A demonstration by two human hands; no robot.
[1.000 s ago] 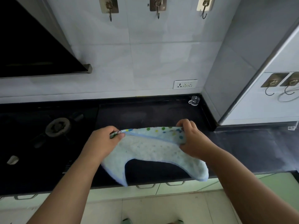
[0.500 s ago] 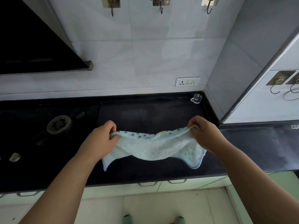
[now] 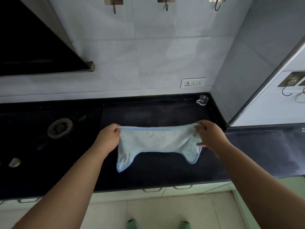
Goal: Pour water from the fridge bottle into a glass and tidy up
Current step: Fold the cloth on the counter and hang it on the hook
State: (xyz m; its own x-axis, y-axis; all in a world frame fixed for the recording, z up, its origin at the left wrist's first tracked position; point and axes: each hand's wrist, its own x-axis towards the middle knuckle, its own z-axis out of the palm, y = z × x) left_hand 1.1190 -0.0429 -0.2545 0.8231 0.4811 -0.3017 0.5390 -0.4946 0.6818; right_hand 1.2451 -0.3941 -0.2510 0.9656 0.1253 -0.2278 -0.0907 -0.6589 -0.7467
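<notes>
A black countertop [image 3: 165,171] runs the full width of the kitchen, backed by a pale tiled wall [image 3: 148,55]. A dark angled range hood [image 3: 33,47] fills the upper left, above a gas burner [image 3: 59,127] set into the counter's left part. A tall grey panel [image 3: 247,55] closes the corner at right. The person's two bare forearms reach forward over the counter edge. Between them hangs a light blue cloth [image 3: 158,142], stretched flat above the counter's middle, its two lower corners drooping. The left hand [image 3: 108,138] pinches the cloth's upper left corner; the right hand [image 3: 212,137] pinches the upper right corner, with fingers curled behind the fabric. The cloth hides the counter surface directly behind it. A white wall socket [image 3: 193,82] sits low on the tiles, three metal hooks [image 3: 166,4] line the top edge, and a small clear glass cup [image 3: 202,100] stands in the back right corner, well apart from the cloth.
</notes>
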